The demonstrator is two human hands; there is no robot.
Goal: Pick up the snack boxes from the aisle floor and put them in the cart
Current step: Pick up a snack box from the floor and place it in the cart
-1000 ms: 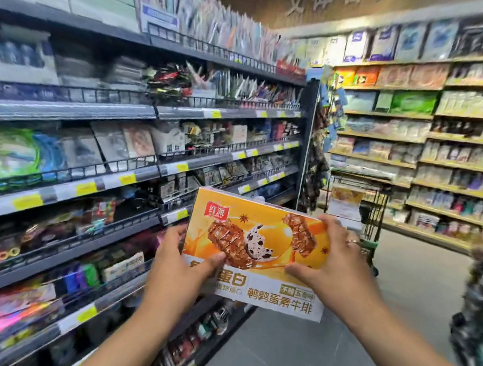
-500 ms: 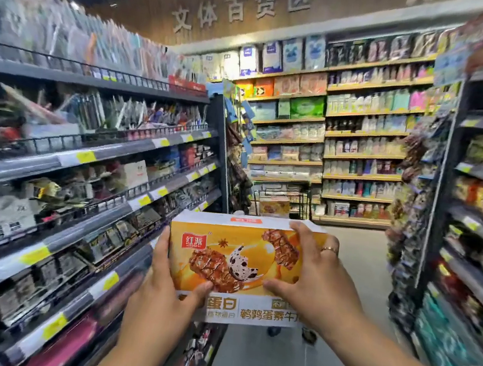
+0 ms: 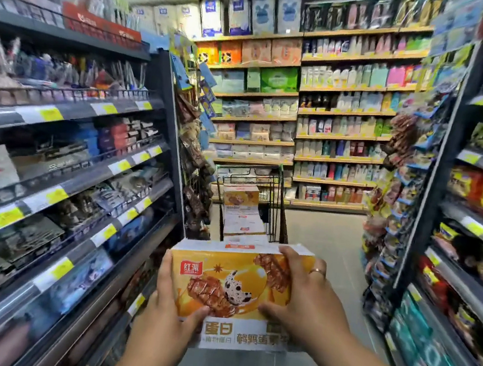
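The snack box (image 3: 224, 271) is up off the floor, held out chest-high in the middle of the aisle by 2 hands. It is a flat, rectangular cardboard carton with a glossy orange front printed with glazed brown meat pieces and a speckled egg, a red logo patch in the upper left corner, a white band of Chinese characters along the bottom and a white top panel. The left hand (image 3: 165, 315) grips its left edge, thumb curled over the front face and fingers behind; the right hand (image 3: 308, 301) wraps the right end, fingers hooked over the top edge and thumb pressed on the front, with a thin ring (image 3: 317, 271) on 1 finger. Straight ahead, past the box, stands the cart (image 3: 276, 211), a dark wire basket with a green top rail, and inside it is a stack of matching boxes (image 3: 240, 209), the top 1 showing the same orange print. Dark metal shelving on the left (image 3: 162, 131) carries stationery and small packets behind low wire rails, with yellow price labels (image 3: 51, 113) along each lip. Crinkly packets hang from its end panel (image 3: 195, 177), close beside the cart. More bagged snacks crowd the right-hand shelving (image 3: 470, 224). The floor (image 3: 325, 252) is smooth grey tile, and wooden shelves on the back wall (image 3: 333, 109) hold bottles and cartons.
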